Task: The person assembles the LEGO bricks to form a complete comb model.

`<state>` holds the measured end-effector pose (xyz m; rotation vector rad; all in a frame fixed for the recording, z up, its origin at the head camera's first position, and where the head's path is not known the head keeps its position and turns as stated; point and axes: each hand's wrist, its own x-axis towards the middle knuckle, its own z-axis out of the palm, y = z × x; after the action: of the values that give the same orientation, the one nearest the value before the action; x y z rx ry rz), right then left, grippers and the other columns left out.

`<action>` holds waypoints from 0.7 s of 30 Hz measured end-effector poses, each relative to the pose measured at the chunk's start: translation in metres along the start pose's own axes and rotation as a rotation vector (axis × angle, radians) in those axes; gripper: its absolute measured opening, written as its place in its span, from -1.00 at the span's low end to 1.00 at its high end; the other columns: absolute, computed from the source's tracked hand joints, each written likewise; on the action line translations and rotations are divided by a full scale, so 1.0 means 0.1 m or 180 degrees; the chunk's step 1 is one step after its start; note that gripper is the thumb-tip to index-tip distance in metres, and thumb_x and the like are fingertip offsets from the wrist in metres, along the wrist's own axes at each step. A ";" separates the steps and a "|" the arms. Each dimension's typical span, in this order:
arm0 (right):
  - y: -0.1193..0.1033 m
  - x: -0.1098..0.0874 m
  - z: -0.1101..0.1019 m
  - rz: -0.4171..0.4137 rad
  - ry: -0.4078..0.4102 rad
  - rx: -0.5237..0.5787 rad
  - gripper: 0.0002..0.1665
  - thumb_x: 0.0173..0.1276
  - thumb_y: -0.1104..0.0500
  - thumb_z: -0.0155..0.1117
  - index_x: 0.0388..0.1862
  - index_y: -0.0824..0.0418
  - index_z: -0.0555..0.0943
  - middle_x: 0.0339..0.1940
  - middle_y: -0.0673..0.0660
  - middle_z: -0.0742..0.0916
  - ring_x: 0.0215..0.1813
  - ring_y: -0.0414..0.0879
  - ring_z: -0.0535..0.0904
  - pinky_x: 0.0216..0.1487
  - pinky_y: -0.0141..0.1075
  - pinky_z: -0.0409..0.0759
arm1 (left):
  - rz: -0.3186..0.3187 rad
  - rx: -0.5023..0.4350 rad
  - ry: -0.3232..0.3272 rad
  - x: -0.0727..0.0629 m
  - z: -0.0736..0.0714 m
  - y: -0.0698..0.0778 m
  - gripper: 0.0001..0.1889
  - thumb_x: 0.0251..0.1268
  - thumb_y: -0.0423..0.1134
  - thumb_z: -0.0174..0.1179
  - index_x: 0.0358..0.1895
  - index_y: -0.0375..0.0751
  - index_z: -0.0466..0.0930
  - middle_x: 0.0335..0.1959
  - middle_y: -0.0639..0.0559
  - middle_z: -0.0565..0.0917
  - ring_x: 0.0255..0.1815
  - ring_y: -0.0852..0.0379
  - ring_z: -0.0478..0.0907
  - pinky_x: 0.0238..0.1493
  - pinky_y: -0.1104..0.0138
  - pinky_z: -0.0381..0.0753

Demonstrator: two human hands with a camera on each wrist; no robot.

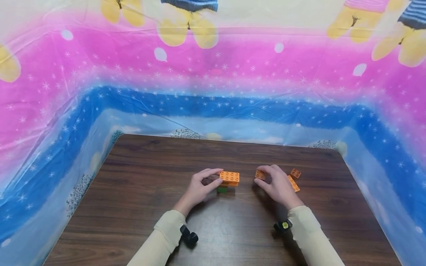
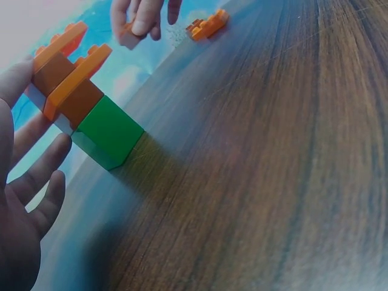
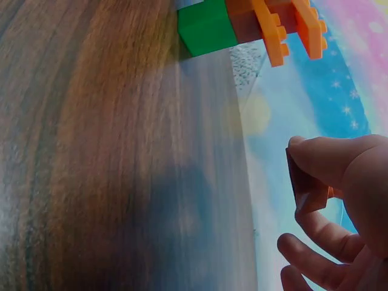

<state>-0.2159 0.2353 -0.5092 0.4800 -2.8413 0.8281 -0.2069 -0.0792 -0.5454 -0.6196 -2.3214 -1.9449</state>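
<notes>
Left hand [image 1: 198, 187]: pinches the stack [image 1: 229, 176] at left, apparently steadying it, studs uncovered
Right hand [image 1: 279, 187]: pinches a small brick [image 1: 260, 175]
Loose bricks [image 1: 294, 184]: right, within reach

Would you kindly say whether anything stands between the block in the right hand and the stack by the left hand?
Nothing visible stands between the orange block in the right hand and the stack; the left hand holds its opposite side, outside that gap.
</notes>
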 end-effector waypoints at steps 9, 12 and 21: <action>-0.10 0.03 -0.02 -0.0153 0.0038 0.0105 -0.48 0.42 0.00 0.51 0.30 0.10 0.67 0.06 0.10 0.71 0.07 0.06 0.67 0.07 0.09 0.67 | -0.0004 -0.0017 -0.0010 0.00 -0.01 -0.02 -0.64 0.51 -0.14 0.34 0.29 0.18 0.71 0.14 0.13 0.72 0.06 0.01 0.71 -0.01 0.19 0.72; -0.14 0.03 -0.02 -0.0201 0.0065 0.0110 -0.48 0.40 0.01 0.53 0.29 0.10 0.67 0.06 0.10 0.71 0.07 0.06 0.67 0.07 0.08 0.67 | -0.0013 -0.0011 -0.0019 0.00 -0.01 -0.02 -0.64 0.51 -0.14 0.34 0.29 0.19 0.70 0.15 0.13 0.72 0.06 0.01 0.71 -0.01 0.19 0.72; -0.30 0.06 -0.06 -0.0401 0.0225 0.0202 -0.48 0.34 0.02 0.58 0.24 0.08 0.70 0.01 0.05 0.71 0.05 0.08 0.68 0.04 0.03 0.67 | -0.0042 -0.0027 -0.0023 0.01 0.00 -0.01 -0.64 0.50 -0.15 0.34 0.29 0.18 0.71 0.16 0.12 0.72 0.08 -0.02 0.71 0.01 0.20 0.72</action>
<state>-0.2112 0.2126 -0.4878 0.6182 -2.6959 0.8951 -0.2078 -0.0795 -0.5457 -0.6146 -2.3286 -1.9622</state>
